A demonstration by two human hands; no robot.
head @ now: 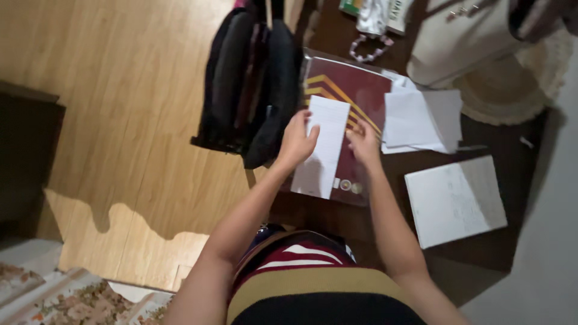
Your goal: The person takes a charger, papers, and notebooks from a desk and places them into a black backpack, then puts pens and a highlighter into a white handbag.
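A white folded sheet of paper (pixel 321 147) lies lengthwise on a maroon folder (pixel 352 114) with gold stripes and a clear plastic cover, which rests on the dark tabletop (pixel 481 241) near its left edge, the edge closest to the wooden floor (pixel 120 120). The left hand (pixel 296 143) pinches the sheet's left long edge, fingers curled over it and thumb underneath as far as can be seen; the right hand (pixel 363 144) rests with fingers spread and bent on the folder just beside the sheet's right edge, pressing down rather than gripping anything. To handle the sheet well at this point, the judgement is that the left hand should keep a light pinch so the paper does not crease, while the right hand pins the slick cover flat so it cannot slide on the tabletop; squaring the long edges of the sheet to the folder's sides would keep it tidy. To the right of the folder sits a loose pile of white papers (pixel 421 120), partly overlapping the folder's far right corner, and nearer the person's body a white notebook (pixel 456 201) lies apart from both. Toward the far edge stand a cream handbag (pixel 457 42) on a round woven mat (pixel 512 90), with a beaded bracelet (pixel 368 49) nearby. A dark backpack (pixel 253 84) hangs or leans against the tabletop's left edge.
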